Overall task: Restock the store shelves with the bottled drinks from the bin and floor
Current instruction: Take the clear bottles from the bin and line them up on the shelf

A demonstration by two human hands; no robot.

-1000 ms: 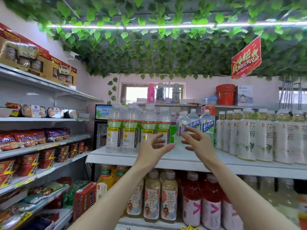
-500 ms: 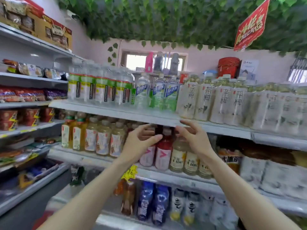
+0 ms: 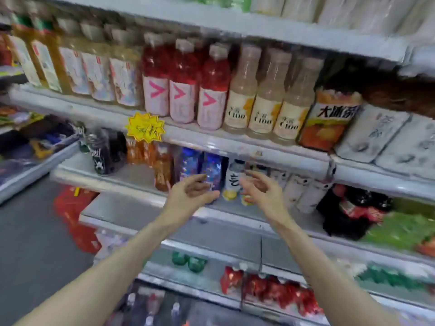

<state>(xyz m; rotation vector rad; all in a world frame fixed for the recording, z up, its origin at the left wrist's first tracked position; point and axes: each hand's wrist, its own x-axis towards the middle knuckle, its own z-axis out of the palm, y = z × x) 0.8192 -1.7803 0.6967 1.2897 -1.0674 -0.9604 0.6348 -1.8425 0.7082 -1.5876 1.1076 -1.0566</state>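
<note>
We see the left hand and right hand held out side by side, fingers loosely spread, holding nothing, before the front edge of the lower shelf. Blue bottles stand at that edge behind the left hand, a white bottle between the hands; red bottles line the shelf above.
</note>
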